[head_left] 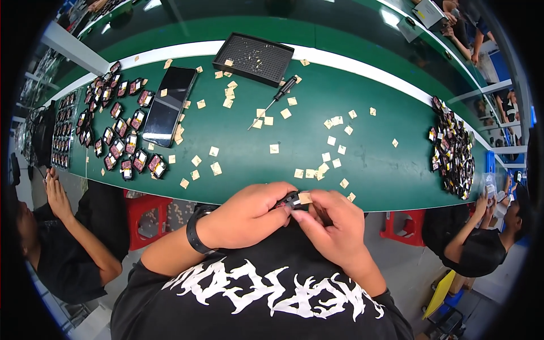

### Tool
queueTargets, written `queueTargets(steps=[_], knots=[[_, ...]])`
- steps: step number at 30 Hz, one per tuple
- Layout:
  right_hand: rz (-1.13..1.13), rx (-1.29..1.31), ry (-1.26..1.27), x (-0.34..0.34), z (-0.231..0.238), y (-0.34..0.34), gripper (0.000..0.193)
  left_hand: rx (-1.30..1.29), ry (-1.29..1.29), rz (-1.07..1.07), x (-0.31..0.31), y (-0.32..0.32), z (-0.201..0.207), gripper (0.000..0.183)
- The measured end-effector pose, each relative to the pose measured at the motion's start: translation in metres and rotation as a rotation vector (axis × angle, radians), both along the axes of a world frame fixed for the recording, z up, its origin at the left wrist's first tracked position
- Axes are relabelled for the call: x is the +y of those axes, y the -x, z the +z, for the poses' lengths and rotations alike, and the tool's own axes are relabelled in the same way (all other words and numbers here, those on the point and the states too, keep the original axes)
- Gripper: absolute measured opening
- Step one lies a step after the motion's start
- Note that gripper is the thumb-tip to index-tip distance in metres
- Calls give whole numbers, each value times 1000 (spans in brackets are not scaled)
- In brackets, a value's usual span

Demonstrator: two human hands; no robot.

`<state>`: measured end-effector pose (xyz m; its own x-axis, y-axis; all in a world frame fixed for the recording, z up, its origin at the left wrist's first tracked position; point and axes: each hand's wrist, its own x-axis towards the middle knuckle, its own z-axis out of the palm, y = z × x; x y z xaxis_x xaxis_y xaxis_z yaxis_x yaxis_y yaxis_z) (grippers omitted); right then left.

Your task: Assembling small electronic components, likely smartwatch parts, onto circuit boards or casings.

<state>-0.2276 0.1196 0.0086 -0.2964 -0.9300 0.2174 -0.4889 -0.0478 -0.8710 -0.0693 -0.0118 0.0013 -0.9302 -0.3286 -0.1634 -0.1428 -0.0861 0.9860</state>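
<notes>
Close to my body, at the table's near edge, my left hand (247,214) is closed around a small black plastic part (290,200). Only a bit of this part shows between the fingers; the rest is covered. My right hand (335,225) meets it from the other side, thumb and forefinger pinched at a small tan square of paper or film (305,198). That square lies against the end of the black part; whether it is stuck on I cannot tell. Similar loose squares (274,149) are scattered over the green table (243,170) beyond my hands.
Black parts with labels (137,119) cover the table's left, beside a dark phone-like slab (169,106). A screwdriver (281,92) lies below a black tray (253,58). A heap of small parts (452,150) is at far right. Co-workers sit on both sides; red stools (146,218) stand below.
</notes>
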Motion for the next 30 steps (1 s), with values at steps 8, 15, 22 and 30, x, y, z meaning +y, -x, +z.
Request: queueTargets(steps=[8,15,22,30], knots=[[-78,-378,-288,9,-7,6,15,-120,-334,-30,-1,0,1,26],[-190,-823,-444,5,8,1,14,-187,-587,-1,1,3,-5,27],[-225,-627,-418,3,-1,-11,14,-139,-188,0,8,5,-18,26],[-187,-527,-368,7,-22,-4,9,-104,-115,-64,9,3,-25,28]])
